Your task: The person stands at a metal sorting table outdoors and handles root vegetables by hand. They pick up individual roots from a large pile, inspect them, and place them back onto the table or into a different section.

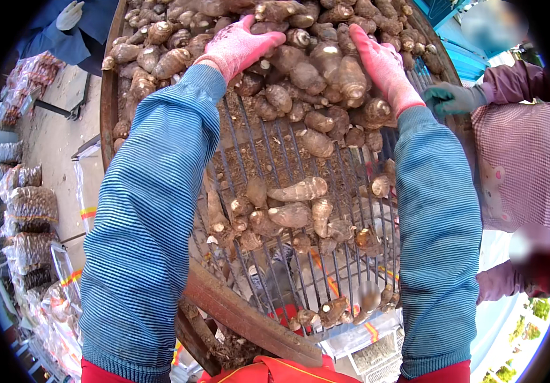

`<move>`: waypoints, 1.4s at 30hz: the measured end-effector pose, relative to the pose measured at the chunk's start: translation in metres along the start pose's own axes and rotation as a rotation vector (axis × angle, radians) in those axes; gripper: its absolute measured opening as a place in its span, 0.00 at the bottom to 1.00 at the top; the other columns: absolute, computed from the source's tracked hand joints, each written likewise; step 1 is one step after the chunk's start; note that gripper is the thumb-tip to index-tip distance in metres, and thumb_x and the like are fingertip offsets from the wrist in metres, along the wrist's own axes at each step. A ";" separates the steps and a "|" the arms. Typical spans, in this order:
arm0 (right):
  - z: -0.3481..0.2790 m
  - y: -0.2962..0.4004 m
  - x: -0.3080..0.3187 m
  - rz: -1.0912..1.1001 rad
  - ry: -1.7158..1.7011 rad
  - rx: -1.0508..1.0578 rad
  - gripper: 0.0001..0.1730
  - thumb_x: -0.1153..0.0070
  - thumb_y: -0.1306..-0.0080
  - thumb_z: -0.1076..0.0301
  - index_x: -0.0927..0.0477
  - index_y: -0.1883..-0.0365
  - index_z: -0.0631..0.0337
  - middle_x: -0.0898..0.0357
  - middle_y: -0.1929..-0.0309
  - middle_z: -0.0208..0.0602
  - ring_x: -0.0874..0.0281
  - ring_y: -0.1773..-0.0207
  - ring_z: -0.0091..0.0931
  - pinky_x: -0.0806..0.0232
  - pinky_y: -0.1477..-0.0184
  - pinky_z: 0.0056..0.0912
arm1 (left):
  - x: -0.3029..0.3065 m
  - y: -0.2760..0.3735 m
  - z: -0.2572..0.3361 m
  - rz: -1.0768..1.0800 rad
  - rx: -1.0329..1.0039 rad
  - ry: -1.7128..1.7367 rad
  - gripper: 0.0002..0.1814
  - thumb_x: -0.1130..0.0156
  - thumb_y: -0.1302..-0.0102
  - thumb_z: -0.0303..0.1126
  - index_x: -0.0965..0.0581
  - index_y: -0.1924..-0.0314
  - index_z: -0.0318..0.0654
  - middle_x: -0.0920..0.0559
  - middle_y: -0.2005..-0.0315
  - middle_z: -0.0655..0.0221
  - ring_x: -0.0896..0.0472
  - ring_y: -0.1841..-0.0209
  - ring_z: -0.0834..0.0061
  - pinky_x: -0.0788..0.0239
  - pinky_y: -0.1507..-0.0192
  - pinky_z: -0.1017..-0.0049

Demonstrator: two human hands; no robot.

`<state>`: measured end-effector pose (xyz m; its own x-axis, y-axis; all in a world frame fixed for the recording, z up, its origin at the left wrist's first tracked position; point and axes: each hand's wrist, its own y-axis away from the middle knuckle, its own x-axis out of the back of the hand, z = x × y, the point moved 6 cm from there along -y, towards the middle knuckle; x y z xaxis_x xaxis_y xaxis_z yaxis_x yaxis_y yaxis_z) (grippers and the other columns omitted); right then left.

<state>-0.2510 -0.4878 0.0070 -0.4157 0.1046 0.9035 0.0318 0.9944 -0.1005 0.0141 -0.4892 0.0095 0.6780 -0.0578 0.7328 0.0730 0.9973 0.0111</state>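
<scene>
A large heap of brown taro corms (306, 79) covers the far part of a slatted metal grate (282, 148). My left hand (241, 45), in a pink glove, lies on the heap's left side with thumb and fingers apart. On the right side of the heap, my right hand (382, 67) in a matching glove touches the corms with its fingers spread. Neither hand is visibly gripping a corm. Between my forearms a loose group of taro corms (291, 213) lies on the bars, and several smaller corms (332, 311) sit at the near end.
A rusty rim (251, 311) borders the grate. At right, a co-worker's grey-green gloved hand (457, 98) is at the grate's edge. Another person's white-gloved hand (69, 16) shows at upper left. Filled bags (31, 206) line the left floor; a plastic crate (375, 359) stands below.
</scene>
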 end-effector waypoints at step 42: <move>-0.077 0.450 0.117 -0.214 -0.954 -0.087 0.45 0.32 0.44 0.68 0.40 0.30 0.58 0.33 0.36 0.35 0.33 0.42 0.23 0.37 0.41 0.30 | -0.018 0.417 0.114 -0.376 -0.730 -0.178 0.23 0.37 0.56 0.25 0.23 0.54 0.41 0.25 0.64 0.61 0.24 0.57 0.55 0.32 0.56 0.60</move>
<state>-0.2151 -0.0274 0.1001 -0.9792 -0.0947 0.1794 -0.0792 0.9926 0.0917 -0.0508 -0.0668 0.0786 0.3929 -0.3117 0.8651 0.7675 0.6294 -0.1218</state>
